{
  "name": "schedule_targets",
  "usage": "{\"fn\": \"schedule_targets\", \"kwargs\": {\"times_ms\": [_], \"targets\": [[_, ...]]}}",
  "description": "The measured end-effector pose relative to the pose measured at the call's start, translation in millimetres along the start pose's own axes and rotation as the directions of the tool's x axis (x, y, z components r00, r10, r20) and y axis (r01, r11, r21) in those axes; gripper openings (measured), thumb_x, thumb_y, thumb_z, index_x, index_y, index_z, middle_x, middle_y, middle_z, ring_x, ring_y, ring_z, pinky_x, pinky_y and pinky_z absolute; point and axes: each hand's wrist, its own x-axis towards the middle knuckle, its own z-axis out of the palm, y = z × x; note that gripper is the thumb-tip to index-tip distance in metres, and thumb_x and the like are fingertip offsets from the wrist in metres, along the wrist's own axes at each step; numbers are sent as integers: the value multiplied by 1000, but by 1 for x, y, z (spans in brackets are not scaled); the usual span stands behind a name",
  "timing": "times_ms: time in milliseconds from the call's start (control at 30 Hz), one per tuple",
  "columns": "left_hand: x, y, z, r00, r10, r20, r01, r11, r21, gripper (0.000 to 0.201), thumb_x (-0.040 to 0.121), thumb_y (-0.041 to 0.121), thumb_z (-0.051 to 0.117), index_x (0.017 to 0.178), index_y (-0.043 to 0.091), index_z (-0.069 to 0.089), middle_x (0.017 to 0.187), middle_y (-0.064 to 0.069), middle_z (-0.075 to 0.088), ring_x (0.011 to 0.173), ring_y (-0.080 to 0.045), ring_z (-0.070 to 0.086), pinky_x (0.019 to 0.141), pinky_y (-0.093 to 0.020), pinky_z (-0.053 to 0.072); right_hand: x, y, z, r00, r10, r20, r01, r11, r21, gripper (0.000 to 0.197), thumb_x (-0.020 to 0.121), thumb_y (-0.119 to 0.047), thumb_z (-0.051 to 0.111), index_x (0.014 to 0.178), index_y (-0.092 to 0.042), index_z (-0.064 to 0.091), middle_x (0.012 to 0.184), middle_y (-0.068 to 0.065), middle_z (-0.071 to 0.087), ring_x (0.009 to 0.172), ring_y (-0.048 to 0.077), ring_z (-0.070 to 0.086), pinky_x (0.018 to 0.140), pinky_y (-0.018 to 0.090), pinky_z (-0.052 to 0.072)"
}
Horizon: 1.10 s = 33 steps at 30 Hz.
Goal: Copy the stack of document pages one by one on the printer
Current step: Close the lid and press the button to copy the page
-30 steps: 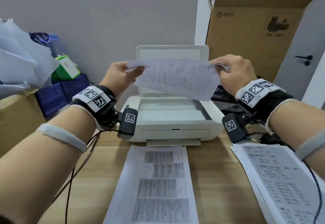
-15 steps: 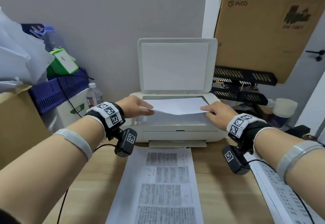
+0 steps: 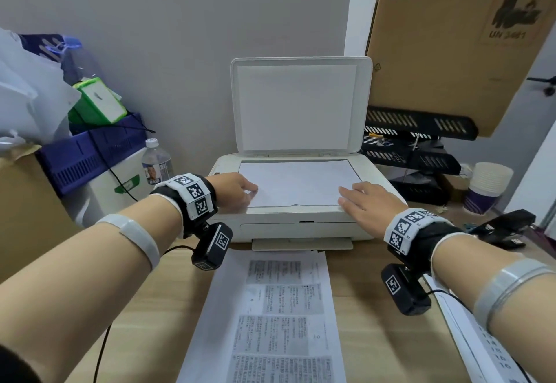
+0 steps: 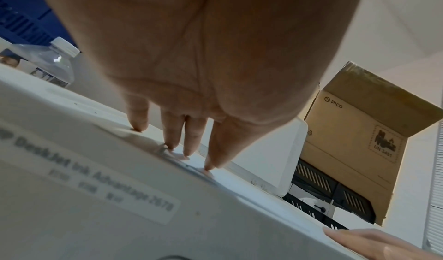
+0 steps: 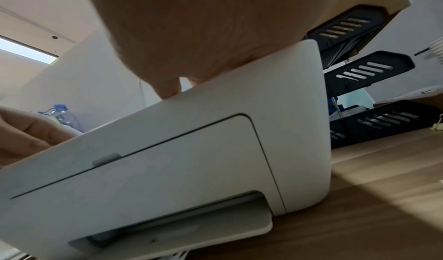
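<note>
**Page laid flat on the scanner glass**

A second ago the page [image 3: 296, 182] was held up in the air between both hands; now it lies blank side up on the glass of the printer [image 3: 304, 226], under the raised lid [image 3: 301, 106].

Head view: the left hand [image 3: 231, 191] rests on the page's near left corner, fingers bent down onto the paper. The right hand [image 3: 365, 205] lies flat at the near right corner, fingers straight and close together. On the wooden desk [image 3: 376, 307], near the printer's output tray, lies a printed sheet [image 3: 270, 316]; more printed pages [image 3: 469, 343] sit at the right edge.

Left wrist view: the fingertips [image 4: 171, 146] of the left hand press down on the page edge, slightly spread — the printer's model label [image 4: 95, 177] is just below.

Right wrist view: the right hand [image 5: 203, 37] sits on top of the printer; its fingers are mostly hidden behind the casing, so I cannot tell their pose here.
</note>
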Motion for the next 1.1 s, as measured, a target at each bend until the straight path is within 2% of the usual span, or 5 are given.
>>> {"fn": "schedule_targets", "kwargs": {"times_ms": [300,567,833,1000,1100], "targets": [[12,-1,0,999,-31,39,32,999,-6,44,97,15,44,135,34,57,148,7,48,137,-19,41,113,-28,30,-1,1,4,999,-5,-41,6,1000,13,56,102,-53,20,153,-31,25,159,2,26,144,20,28,114,40,27],[21,-5,1,997,-46,69,48,999,-20,47,96,16,47,138,36,54,154,5,41,140,-20,38,117,-34,28,-1,0,3,999,-31,-25,31,999,-25,54,103,-51,18,151,-30,31,156,3,31,142,22,31,114,40,27],[32,-6,-25,999,-18,49,28,976,-217,36,97,11,53,130,22,63,132,4,60,125,-16,53,106,-28,37,12,-3,-12,998,-12,-69,18,995,96,57,100,-58,21,148,-34,37,155,-1,33,143,18,28,116,44,26],[64,-5,-70,985,-145,-93,57,783,-619,35,97,12,54,132,18,57,122,-1,65,107,-19,67,93,-38,49,45,-25,-52,983,-21,-182,60,976,211,52,101,-52,30,143,-26,47,148,6,41,140,23,33,116,44,27],[93,-5,-90,959,-230,-164,1,584,-812,63,94,8,57,150,17,31,130,-7,56,97,-26,71,85,-39,54,72,-41,-75,978,-14,-207,68,964,257,47,103,-46,36,141,-23,49,144,11,43,138,27,36,115,38,25]]}}
